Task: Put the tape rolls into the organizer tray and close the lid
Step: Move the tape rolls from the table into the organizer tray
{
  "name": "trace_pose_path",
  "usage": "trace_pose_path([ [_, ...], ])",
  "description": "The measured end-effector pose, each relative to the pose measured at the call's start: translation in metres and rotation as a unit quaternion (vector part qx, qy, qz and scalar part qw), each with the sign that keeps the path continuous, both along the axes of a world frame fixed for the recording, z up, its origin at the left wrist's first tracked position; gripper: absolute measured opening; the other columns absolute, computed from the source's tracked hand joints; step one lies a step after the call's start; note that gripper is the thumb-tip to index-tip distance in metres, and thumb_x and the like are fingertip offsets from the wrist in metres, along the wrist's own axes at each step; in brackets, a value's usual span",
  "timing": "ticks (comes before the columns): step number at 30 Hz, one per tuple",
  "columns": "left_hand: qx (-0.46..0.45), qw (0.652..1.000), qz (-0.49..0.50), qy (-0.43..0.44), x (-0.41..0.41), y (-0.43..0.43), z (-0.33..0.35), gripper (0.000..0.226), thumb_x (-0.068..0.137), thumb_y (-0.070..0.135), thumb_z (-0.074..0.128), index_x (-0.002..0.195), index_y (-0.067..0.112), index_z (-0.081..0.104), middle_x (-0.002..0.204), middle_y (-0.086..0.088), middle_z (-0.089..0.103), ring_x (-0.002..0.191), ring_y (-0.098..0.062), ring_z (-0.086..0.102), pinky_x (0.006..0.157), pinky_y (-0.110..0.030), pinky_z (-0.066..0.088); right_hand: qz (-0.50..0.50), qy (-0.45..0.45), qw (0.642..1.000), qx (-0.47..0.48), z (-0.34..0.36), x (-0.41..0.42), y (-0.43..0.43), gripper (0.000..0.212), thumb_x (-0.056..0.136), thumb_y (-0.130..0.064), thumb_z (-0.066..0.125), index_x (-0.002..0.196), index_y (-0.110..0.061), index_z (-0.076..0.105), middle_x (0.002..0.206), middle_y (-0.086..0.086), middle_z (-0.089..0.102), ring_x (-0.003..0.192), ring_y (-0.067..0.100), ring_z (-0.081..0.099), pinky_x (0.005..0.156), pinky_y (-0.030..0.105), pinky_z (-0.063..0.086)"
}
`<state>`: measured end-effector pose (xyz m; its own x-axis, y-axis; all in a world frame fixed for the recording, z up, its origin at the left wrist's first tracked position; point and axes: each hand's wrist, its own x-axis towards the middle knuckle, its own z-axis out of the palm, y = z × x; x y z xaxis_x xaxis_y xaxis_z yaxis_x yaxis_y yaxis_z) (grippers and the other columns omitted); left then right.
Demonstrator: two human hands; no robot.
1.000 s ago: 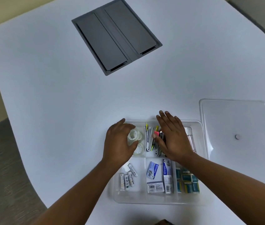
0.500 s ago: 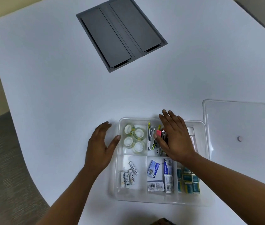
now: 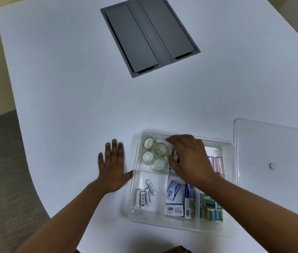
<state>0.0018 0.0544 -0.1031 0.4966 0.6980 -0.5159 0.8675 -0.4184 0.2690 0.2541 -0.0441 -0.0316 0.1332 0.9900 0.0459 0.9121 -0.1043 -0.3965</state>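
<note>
While the left hand (image 3: pixel 112 169) lies flat on the white table (image 3: pixel 71 88) just beside the organizer tray (image 3: pixel 135 179), its fingers are spread wide and its palm is down, gripping nothing; the thumb reaches toward the tray's left wall and looks to touch it or nearly so. The right hand (image 3: pixel 190 158) is inside the tray, palm down over the far middle compartment, fingers loosely extended and slightly curled over a bunch of dark, clip-like items (image 3: pixel 174 155). Whether it has actually closed on any of them cannot be told, since the hand covers most of that compartment and is somewhat blurred.

Four tape rolls (image 3: pixel 154 155) sit in the far left compartment of the clear tray, packed close together and touching one another, each clear with a white core; the one nearest the right hand lies just beside its fingertips. Four white AA batteries (image 3: pixel 144 195) lie in the near left compartment, three side by side and one angled above them. Near the middle are three small boxes (image 3: pixel 174 199): a blue and white one, a flat white one with a barcode, and a narrow upright one beside them. A cluster of small blue and green packets (image 3: pixel 211 209) fills the near right compartment; their number is hard to count. Two pale pink tubes (image 3: pixel 217 166) show past the right wrist.

One clear lid (image 3: pixel 272 152) with a small round knob lies flat on the table to the right of the tray, off it. One grey recessed panel (image 3: pixel 150 35) with two flaps is set into the tabletop, well apart from the tray.
</note>
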Motion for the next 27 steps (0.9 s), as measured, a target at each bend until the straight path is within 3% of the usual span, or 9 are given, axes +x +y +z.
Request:
trace_pose_path([
  [2, -0.015, 1.000, -0.004, 0.008, 0.000, 0.001, 0.000, 0.107, 0.083, 0.069, 0.041, 0.134, 0.021, -0.040, 0.141, 0.002, -0.050, 0.131, -0.021, -0.045, 0.110, -0.052, -0.019, 0.011, -0.041, 0.999, -0.013, 0.000, -0.008, 0.007, 0.032, 0.075, -0.025, 0.072, 0.105, -0.018, 0.070, 0.097, 0.003, 0.065, 0.093, 0.028, 0.058, 0.076, 0.040, 0.044],
  [4, -0.033, 0.999, -0.007, 0.018, 0.000, 0.002, 0.001, 0.106, 0.082, 0.071, 0.038, 0.132, 0.022, -0.042, 0.138, 0.002, -0.053, 0.130, -0.021, -0.047, 0.108, -0.051, -0.021, 0.012, -0.074, 0.996, -0.054, -0.001, -0.015, 0.016, 0.023, 0.075, -0.025, 0.071, 0.097, -0.018, 0.073, 0.089, 0.003, 0.063, 0.087, 0.028, 0.056, 0.074, 0.039, 0.042],
  [7, -0.060, 0.997, -0.010, 0.035, 0.003, 0.005, 0.005, 0.106, 0.082, 0.072, 0.037, 0.129, 0.022, -0.044, 0.137, 0.002, -0.055, 0.129, -0.023, -0.048, 0.107, -0.051, -0.023, 0.022, -0.104, 0.987, -0.121, -0.005, -0.022, 0.027, 0.019, 0.079, -0.030, 0.063, 0.091, -0.019, 0.072, 0.091, 0.003, 0.060, 0.091, 0.026, 0.051, 0.078, 0.037, 0.034],
  [11, -0.084, 0.995, -0.012, 0.051, 0.007, 0.007, 0.012, 0.108, 0.081, 0.074, 0.038, 0.129, 0.021, -0.043, 0.137, -0.001, -0.053, 0.130, -0.026, -0.046, 0.107, -0.051, -0.023, 0.037, -0.135, 0.975, -0.170, -0.007, -0.027, 0.034, 0.017, 0.076, -0.022, 0.058, 0.088, -0.022, 0.071, 0.094, -0.001, 0.058, 0.093, 0.022, 0.047, 0.074, 0.034, 0.024],
  [21, -0.150, 0.983, -0.047, 0.093, 0.010, 0.021, 0.018, 0.121, 0.075, 0.076, 0.049, 0.122, 0.021, -0.047, 0.131, -0.005, -0.056, 0.127, -0.031, -0.047, 0.108, -0.056, -0.019, 0.039, -0.123, 0.982, -0.137, 0.004, -0.032, 0.022, 0.021, 0.069, -0.023, 0.068, 0.089, -0.023, 0.074, 0.084, 0.001, 0.063, 0.084, 0.026, 0.055, 0.074, 0.036, 0.036],
  [27, -0.149, 0.983, -0.048, 0.097, 0.010, 0.021, 0.019, 0.120, 0.075, 0.075, 0.050, 0.122, 0.023, -0.047, 0.133, -0.005, -0.055, 0.126, -0.031, -0.047, 0.108, -0.056, -0.019, 0.091, -0.178, 0.943, -0.265, 0.015, -0.039, 0.027, 0.014, 0.075, -0.018, 0.061, 0.085, -0.023, 0.069, 0.088, -0.001, 0.061, 0.091, 0.024, 0.054, 0.080, 0.037, 0.034],
])
